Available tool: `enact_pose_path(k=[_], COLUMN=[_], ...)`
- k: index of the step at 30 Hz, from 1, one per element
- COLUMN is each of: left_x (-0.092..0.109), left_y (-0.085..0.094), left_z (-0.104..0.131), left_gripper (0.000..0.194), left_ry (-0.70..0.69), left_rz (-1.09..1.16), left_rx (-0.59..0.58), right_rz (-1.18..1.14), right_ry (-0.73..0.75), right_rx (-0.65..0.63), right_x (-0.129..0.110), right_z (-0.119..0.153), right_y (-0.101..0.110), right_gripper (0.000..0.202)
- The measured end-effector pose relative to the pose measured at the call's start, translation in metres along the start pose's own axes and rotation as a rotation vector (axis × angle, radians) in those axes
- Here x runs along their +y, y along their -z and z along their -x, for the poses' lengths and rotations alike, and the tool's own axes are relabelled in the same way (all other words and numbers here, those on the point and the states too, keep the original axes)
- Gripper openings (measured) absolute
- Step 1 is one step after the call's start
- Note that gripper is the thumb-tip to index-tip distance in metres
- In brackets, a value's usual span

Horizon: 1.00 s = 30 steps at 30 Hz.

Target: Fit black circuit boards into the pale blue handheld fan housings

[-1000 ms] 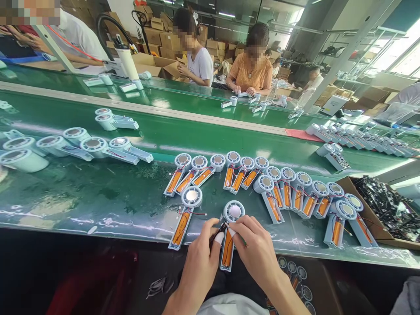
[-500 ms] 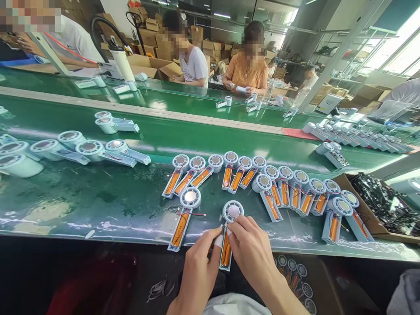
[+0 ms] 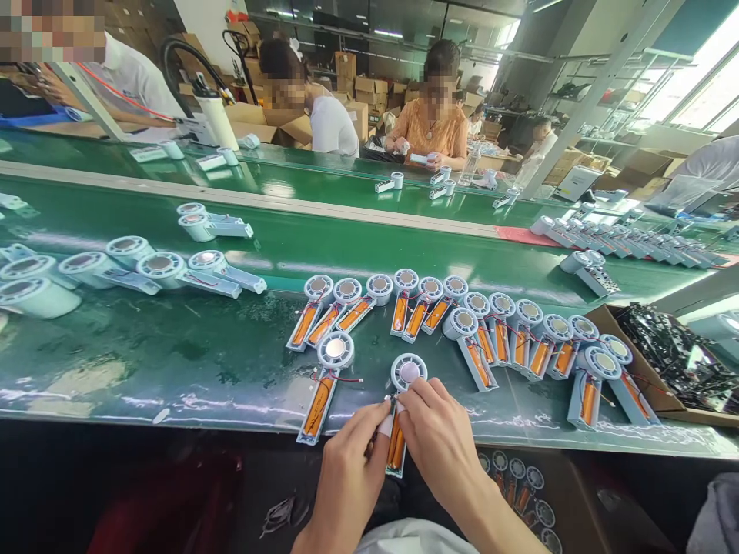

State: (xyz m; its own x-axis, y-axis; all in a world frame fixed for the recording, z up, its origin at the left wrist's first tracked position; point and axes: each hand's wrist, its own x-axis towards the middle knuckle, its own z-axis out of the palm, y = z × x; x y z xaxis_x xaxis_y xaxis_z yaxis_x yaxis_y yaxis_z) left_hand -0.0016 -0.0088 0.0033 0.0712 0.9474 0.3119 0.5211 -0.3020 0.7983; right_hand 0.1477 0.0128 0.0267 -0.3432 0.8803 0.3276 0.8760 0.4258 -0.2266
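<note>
At the table's near edge lies a pale blue handheld fan (image 3: 409,372) with a round grille, a silver disc and an orange battery in its open handle. My left hand (image 3: 353,462) is closed on the left of its neck, white wrapping on the thumb; a tiny white piece shows at the fingertips. From the right, my right hand (image 3: 436,427) pinches the same neck, fingertips almost meeting the left ones. Any wire between them is too small to make out. Just left lies a second fan (image 3: 336,350), its red-and-black lead sticking out.
Several similar open fans (image 3: 430,289) form an arc behind my hands. A cardboard box (image 3: 655,385) of dark parts stands at right. More fans (image 3: 162,265) lie at left, beside a green conveyor belt (image 3: 323,231). People (image 3: 436,127) sit across it.
Fans on the belt at left have shifted slightly right. Across the belt, the person in white has leaned left. My hands stay at the fan's neck with barely any movement.
</note>
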Motion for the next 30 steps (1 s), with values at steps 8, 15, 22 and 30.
enact_pose_path(k=[8, 15, 22, 30], left_x=[-0.001, -0.003, -0.003, -0.007], left_y=[0.016, 0.014, 0.015, 0.016], left_z=[-0.013, -0.019, -0.018, -0.018], left_gripper=[0.029, 0.035, 0.034, 0.034], left_ry=[0.366, 0.543, 0.492, 0.457], left_rz=[0.305, 0.535, 0.464, 0.441], left_rx=[-0.216, -0.249, -0.25, -0.241], right_rz=[-0.276, -0.315, -0.294, -0.312], right_ry=[-0.086, -0.109, -0.126, -0.131], right_rx=[-0.061, -0.022, -0.019, -0.026], right_x=[0.014, 0.011, 0.01, 0.01], right_z=[-0.002, -0.001, 0.0, -0.004], right_y=[0.003, 0.0, -0.001, -0.003], right_gripper=[0.017, 0.018, 0.018, 0.017])
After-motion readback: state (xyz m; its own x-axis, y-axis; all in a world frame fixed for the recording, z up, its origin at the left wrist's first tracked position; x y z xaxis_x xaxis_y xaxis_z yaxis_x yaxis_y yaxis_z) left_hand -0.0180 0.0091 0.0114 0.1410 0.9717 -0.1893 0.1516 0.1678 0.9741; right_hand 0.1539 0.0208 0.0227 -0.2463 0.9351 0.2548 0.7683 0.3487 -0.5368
